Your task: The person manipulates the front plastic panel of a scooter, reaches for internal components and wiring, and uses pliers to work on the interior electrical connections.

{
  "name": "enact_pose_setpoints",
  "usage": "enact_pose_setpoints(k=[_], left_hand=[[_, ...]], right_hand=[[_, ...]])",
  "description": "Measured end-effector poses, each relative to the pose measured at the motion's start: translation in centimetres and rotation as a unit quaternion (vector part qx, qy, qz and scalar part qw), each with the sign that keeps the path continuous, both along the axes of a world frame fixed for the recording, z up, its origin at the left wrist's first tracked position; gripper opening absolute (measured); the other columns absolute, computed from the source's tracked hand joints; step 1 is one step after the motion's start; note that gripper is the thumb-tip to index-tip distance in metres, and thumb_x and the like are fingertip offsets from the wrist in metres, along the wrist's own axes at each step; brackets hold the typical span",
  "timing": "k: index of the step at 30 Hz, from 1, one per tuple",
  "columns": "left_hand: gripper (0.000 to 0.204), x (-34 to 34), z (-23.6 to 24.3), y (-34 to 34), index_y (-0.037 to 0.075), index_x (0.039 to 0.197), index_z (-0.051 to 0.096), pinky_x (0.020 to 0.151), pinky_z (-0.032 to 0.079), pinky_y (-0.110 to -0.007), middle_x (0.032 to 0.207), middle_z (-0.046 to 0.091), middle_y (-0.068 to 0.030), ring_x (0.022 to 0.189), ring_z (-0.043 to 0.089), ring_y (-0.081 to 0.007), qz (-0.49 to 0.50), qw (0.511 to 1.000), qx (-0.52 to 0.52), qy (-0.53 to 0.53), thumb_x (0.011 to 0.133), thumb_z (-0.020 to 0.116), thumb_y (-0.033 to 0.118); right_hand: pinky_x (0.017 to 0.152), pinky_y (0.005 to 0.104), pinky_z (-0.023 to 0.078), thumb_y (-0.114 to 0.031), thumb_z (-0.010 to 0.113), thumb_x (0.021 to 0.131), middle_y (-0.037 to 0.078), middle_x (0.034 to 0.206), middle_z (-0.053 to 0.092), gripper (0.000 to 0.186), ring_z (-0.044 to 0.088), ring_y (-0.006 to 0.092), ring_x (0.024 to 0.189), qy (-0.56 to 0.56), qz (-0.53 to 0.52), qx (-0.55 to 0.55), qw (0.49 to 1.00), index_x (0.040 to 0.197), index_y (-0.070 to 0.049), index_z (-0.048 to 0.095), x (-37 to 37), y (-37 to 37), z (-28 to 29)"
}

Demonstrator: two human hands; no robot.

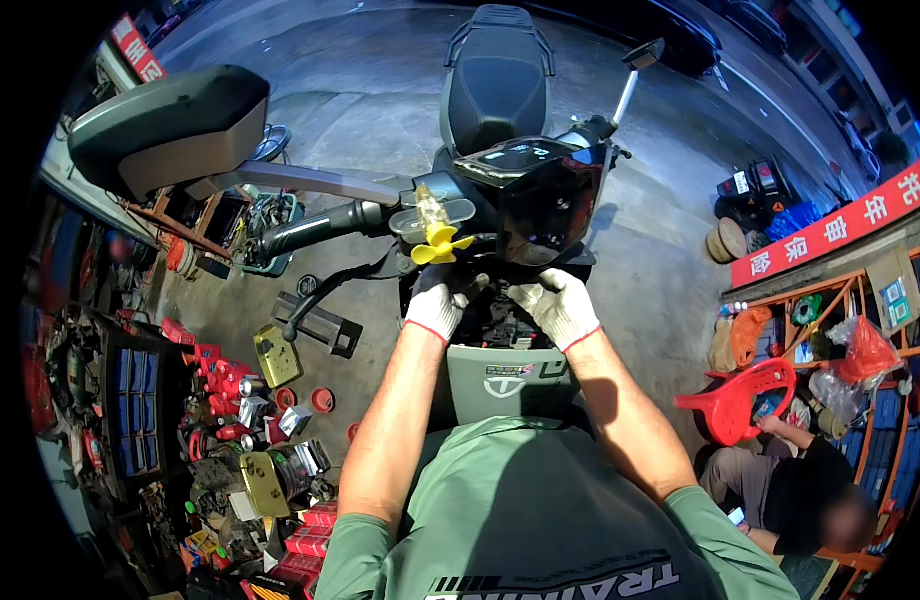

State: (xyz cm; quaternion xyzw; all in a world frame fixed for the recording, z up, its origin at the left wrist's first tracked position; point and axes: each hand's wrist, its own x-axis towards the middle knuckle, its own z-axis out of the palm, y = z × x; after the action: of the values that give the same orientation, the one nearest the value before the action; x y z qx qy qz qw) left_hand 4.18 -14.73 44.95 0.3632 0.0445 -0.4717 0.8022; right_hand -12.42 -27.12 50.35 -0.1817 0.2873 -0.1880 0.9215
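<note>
In front of me stands an electric scooter with its dark seat (pixel 498 95) at the far end and a black display housing (pixel 550 215) nearest my hands. Below the display, an opening in the grey-green front panel (pixel 510 385) exposes dark wiring (pixel 495 322). My left hand (pixel 440 303), in a white work glove with a red cuff, reaches to the left side of this opening, its fingers bent inward. From the right, my right hand (pixel 560 308), gloved alike, has thumb and fingers pinched at the opening's upper edge. Whatever lies between the fingers of either hand is too small or hidden.
A yellow toy propeller (pixel 440 245) sits by the left handlebar grip (pixel 320 230), above a brake lever (pixel 330 295). A large mirror (pixel 170 130) juts out left. Tools and boxes crowd the left floor. At right, a person (pixel 810 490) sits near a red plastic chair (pixel 745 400).
</note>
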Motion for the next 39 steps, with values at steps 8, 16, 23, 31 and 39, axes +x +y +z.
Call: enact_pose_setpoints(k=[8,16,23,31,39], left_hand=[[0.037,0.6,1.7,-1.3,0.008,0.114,0.053,0.088,0.047,-0.058,0.116,0.057,-0.0192,0.104,0.056,-0.0372,0.002,0.981,-0.123,0.153,0.098,0.034,0.036],[0.037,0.5,3.5,-2.1,0.009,0.118,0.053,0.079,0.055,-0.048,0.11,0.062,-0.0148,0.095,0.063,-0.0294,0.006,0.989,-0.072,0.129,0.098,0.04,0.038],[0.035,0.7,4.0,-2.3,0.009,0.118,0.053,0.081,0.056,-0.048,0.113,0.061,-0.0156,0.099,0.063,-0.0276,-0.005,0.995,-0.072,0.073,0.099,0.036,0.032],[0.033,1.0,2.9,-2.2,0.014,0.124,0.05,0.081,0.055,-0.052,0.118,0.059,-0.0125,0.102,0.061,-0.0297,-0.011,0.997,-0.059,0.052,0.1,0.036,0.032],[0.033,1.0,5.8,-0.7,0.013,0.126,0.047,0.081,0.054,-0.053,0.12,0.056,-0.0124,0.106,0.059,-0.0305,-0.035,0.997,-0.005,0.075,0.101,0.031,0.027]], right_hand=[[0.088,0.0475,0.049,-0.017,0.037,0.09,0.017,0.109,0.062,0.034,0.061,0.0319,0.099,-0.02,-0.007,0.031,0.999,0.115,0.0,0.051,1.4,0.3,0.5],[0.086,0.042,0.05,-0.022,0.041,0.089,0.012,0.106,0.063,0.033,0.061,0.0288,0.097,-0.002,-0.037,0.028,0.999,0.112,-0.002,0.054,2.8,0.6,2.3],[0.083,0.0401,0.051,-0.026,0.043,0.087,0.01,0.1,0.063,0.032,0.062,0.0265,0.089,0.055,-0.038,0.012,0.998,0.11,-0.005,0.054,2.5,0.6,2.0],[0.096,0.045,0.046,-0.023,0.036,0.092,0.016,0.119,0.057,0.04,0.056,0.0299,0.108,-0.018,-0.036,0.036,0.999,0.122,0.0,0.048,2.9,0.0,1.5],[0.102,0.0462,0.042,-0.016,0.035,0.092,0.017,0.128,0.053,0.039,0.053,0.0306,0.116,0.009,-0.052,0.06,0.997,0.124,0.003,0.048,3.2,-0.8,1.4]])
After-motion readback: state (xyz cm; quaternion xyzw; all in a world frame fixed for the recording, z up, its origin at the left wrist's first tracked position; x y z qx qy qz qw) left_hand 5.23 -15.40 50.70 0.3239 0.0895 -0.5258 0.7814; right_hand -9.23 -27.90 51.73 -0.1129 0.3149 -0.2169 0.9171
